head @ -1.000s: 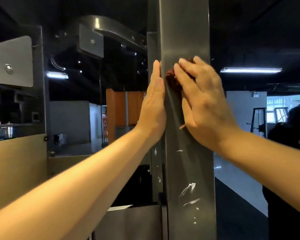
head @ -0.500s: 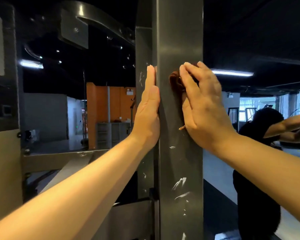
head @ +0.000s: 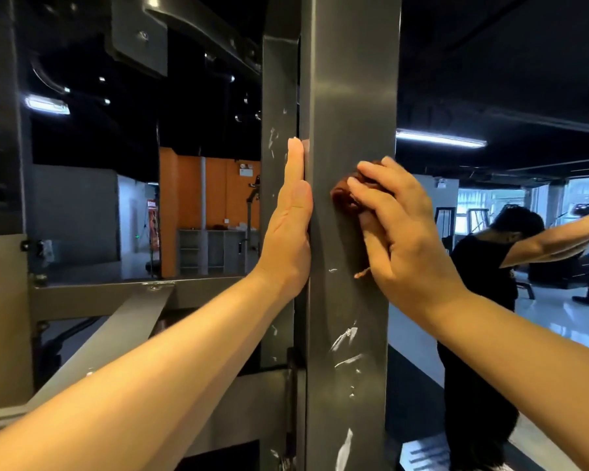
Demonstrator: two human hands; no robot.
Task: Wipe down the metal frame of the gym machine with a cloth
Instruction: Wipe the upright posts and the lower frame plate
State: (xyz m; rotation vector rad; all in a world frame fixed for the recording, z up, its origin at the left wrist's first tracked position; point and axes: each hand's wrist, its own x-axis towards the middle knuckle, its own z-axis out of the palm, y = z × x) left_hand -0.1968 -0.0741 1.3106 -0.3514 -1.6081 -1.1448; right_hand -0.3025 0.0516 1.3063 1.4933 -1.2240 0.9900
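The brown cloth (head: 346, 198) is bunched against the front face of the grey post (head: 351, 96). The right hand (head: 405, 239) curls its fingers over the cloth and presses it there. The left hand (head: 291, 239) lies flat, fingers straight, on the post's left edge.

Both arms are seen bare from the wrists to the picture's edges: the left forearm (head: 150, 385) and the right forearm (head: 531, 351). The left hand (head: 288, 239) and right hand (head: 408, 239) are likewise bare, with nails cut short. A small pale speck is seen on the left forearm
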